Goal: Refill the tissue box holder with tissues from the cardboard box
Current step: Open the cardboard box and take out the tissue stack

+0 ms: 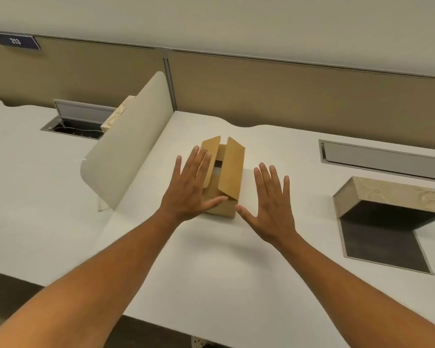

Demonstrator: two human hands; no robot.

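A small cardboard box (225, 177) sat near the middle of the white counter (211, 272), its long top flaps standing partly open so that a dark gap showed between them. The left hand (190, 190) lay spread against the box's left side, palm down, its fingers (199, 162) splayed wide over the left flap and its thumb reaching across the near end of the box. It gripped nothing. The right hand (273, 205) hovered just beside the box on the right, flat and open, fingers wide and thumb pointing toward the box's near corner; whether the thumb touched the cardboard could not be told.

Well apart to the right, the marble-patterned tissue box holder (389, 199) rested on the counter with its dark hollow facing the viewer, beside a flat dark base panel (382, 247). Behind it lay a closed grey cable hatch (384, 159). To the left stood a curved beige divider (128, 149), with an open cable hatch (78, 121) beyond it. A sign reading 213 (15, 41) hung on the partition behind.
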